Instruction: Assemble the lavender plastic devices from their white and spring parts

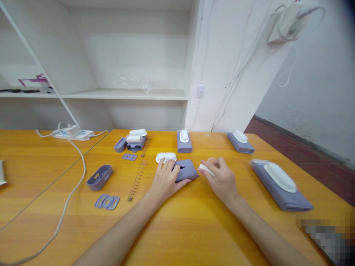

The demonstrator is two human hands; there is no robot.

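Note:
My left hand (163, 176) grips the near left side of a grey-purple housing (188, 170) lying on the table, the thumb along its front edge. A dark slot shows in the housing's top. Just to the right, my right hand (222, 179) pinches a small white piece (206, 170) between its fingers, apart from the housing; its full shape is hidden. A white oval part with a ridged face (166, 157) lies right behind my left fingers. To the left are a long coil spring (136, 183), a hollow grey-purple oval cup (100, 178) and flat grey-purple rings (107, 202).
Grey-purple housings topped with white oval parts stand at the back (184, 140), back right (240, 142) and right (281, 186). More parts and a second spring (146, 146) sit back left. A white cable (80, 177) runs from a power strip (73, 133). A pixelated object (324, 236) lies front right.

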